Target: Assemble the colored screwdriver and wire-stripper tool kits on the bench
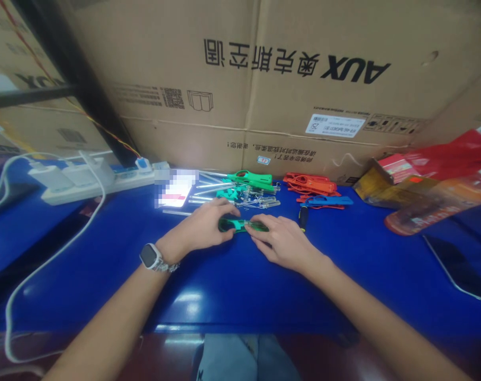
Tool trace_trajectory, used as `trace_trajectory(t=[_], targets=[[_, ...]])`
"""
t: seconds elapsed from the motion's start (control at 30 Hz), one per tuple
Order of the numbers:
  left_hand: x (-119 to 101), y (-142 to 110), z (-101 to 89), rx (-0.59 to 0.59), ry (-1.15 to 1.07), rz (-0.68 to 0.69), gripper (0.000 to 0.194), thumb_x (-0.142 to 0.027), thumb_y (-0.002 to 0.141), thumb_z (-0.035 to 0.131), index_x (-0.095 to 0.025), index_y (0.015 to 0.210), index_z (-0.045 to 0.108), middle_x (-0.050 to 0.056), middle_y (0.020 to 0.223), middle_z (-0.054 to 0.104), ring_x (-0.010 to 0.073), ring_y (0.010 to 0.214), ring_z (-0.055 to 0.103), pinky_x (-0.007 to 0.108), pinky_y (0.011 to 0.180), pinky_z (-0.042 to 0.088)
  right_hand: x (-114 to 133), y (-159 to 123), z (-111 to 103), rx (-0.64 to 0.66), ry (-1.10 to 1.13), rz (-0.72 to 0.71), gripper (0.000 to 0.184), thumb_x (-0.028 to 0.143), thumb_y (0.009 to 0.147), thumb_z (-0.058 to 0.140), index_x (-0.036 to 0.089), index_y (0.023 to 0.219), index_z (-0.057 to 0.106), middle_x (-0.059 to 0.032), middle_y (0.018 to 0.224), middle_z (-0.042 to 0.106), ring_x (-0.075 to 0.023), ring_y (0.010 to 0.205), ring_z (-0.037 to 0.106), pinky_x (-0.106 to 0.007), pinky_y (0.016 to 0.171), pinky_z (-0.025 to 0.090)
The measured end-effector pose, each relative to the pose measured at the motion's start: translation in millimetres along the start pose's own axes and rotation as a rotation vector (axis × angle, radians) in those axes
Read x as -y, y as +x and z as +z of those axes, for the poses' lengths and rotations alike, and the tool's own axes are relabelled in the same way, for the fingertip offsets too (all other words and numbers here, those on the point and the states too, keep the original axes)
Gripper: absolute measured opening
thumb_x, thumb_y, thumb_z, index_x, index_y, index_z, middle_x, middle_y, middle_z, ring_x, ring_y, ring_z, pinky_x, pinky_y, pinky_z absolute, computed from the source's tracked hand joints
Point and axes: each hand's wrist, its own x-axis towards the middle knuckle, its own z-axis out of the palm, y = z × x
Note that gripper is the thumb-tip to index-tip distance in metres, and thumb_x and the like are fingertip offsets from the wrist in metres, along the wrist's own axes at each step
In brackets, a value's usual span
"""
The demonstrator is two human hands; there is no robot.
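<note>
Close above the blue table, a green lighter casing (243, 226) lies between both hands. The fingers of my left hand (210, 225) curl round its left end, by a lighter turquoise part. At its right end, my right hand (282, 238) presses with thumb and fingertips. Parts of the casing are hidden by the fingers. Just beyond are green lighter handles (254, 180), several thin metal tubes (214, 186) and small metal parts (266, 202). Orange lighter casings (311, 184) and a blue casing (327, 200) lie to the right, near a black-and-yellow screwdriver handle (303, 218).
A large cardboard box (288, 95) walls off the back. On the left stand a power strip (125, 185) with chargers and a white cable (61, 251). A lit phone screen (180, 193), a bottle (434, 211) and a dark tablet-like device (462, 264) lie around.
</note>
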Motion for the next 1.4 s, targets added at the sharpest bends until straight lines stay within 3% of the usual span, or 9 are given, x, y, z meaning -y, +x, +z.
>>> trace_trajectory(t=[0.13,0.47,0.77,1.0,1.4], targets=[[0,2,1.0,0.006,-0.012,0.054,0.023,-0.032,0.082,0.073,-0.019,0.100,0.070,0.007,0.102,0.064,0.0245,0.098,0.061,0.039,0.089,0.050,1,0,-1,-0.003,0.010,0.007,0.035,0.029,0.100,0.044,0.024,0.127,0.066,-0.0100,0.125,0.062,-0.0226,0.100,0.061,-0.037,0.080,0.047],[11,5,11.4,0.021,-0.060,0.100,0.014,-0.021,0.090,0.063,-0.018,0.101,0.071,0.008,0.100,0.064,0.0219,0.093,0.061,0.037,0.086,0.049,11,1,0,0.011,0.018,0.059,0.037,0.030,0.100,0.045,0.020,0.130,0.062,-0.0136,0.131,0.059,-0.0265,0.105,0.062,-0.044,0.087,0.050],[7,5,10.9,0.075,-0.108,0.071,0.013,-0.017,0.091,0.058,-0.017,0.099,0.069,0.006,0.098,0.059,0.0194,0.088,0.061,0.034,0.084,0.049,16,0,-1,0.020,0.053,0.094,0.036,0.029,0.099,0.045,0.020,0.131,0.061,-0.0138,0.136,0.055,-0.0275,0.114,0.060,-0.045,0.092,0.049],[11,5,12.9,0.061,-0.109,0.084,0.015,-0.017,0.092,0.056,-0.017,0.101,0.068,0.007,0.098,0.059,0.0196,0.088,0.060,0.035,0.083,0.049,27,1,2,0.002,0.102,0.107,0.042,0.030,0.098,0.048,0.013,0.136,0.055,-0.0192,0.140,0.051,-0.0311,0.129,0.049,-0.048,0.099,0.047],[11,4,13.9,0.065,-0.117,0.041,0.014,-0.019,0.091,0.055,-0.017,0.098,0.067,0.007,0.097,0.057,0.0199,0.086,0.059,0.035,0.081,0.048,23,-1,13,-0.034,0.192,0.098,0.043,0.025,0.098,0.046,0.012,0.138,0.054,-0.0205,0.142,0.050,-0.0332,0.136,0.046,-0.054,0.112,0.041]])
